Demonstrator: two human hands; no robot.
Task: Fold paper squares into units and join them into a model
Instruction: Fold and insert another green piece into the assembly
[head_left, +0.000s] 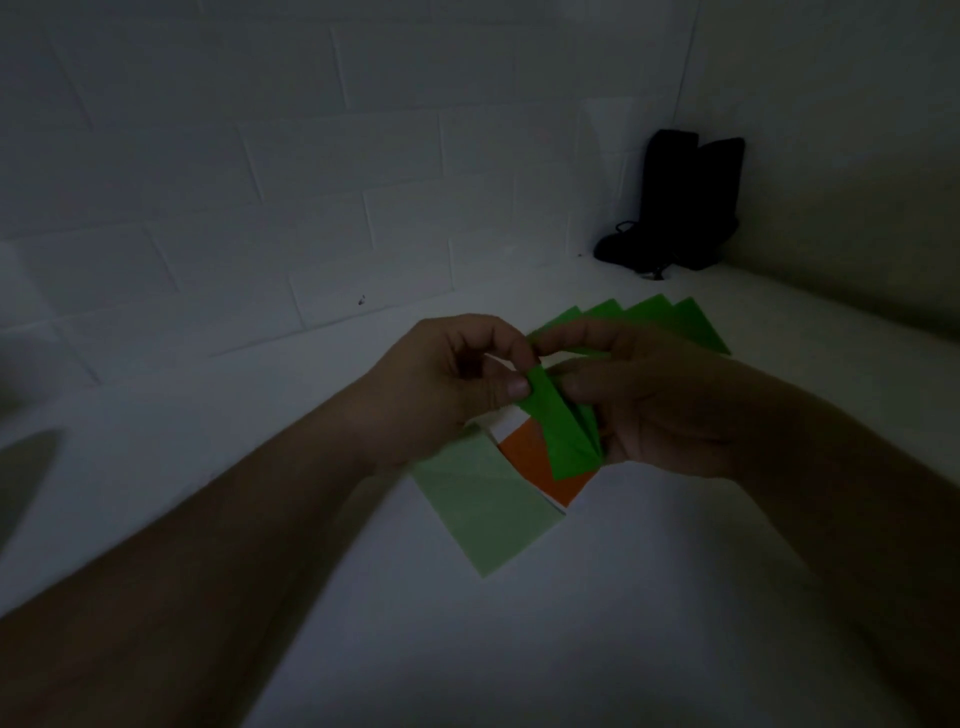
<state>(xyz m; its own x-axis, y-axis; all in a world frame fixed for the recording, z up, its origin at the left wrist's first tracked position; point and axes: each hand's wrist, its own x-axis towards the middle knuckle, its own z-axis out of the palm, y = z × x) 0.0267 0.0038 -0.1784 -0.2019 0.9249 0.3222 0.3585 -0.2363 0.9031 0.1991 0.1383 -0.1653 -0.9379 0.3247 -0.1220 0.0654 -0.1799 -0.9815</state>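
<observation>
Your left hand (447, 384) and right hand (639, 405) both pinch a folded green paper unit (558, 431) between them, lifted off the counter (675, 571), probably to sharpen a crease. Beneath your hands lie pale green (483, 509) and orange squares (540, 462); beyond your right hand, finished green units (670, 319) fan out in waiting.

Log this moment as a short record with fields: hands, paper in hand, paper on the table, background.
left hand: left hand pinches the upper end of the folded bright green paper strip
right hand: right hand holds the same strip from the other side
finished units: fanned bright green folded pieces lying behind the hands
unfolded paper: pale green paper square beside the orange paper square, on the white table
background: black bag in the corner
</observation>
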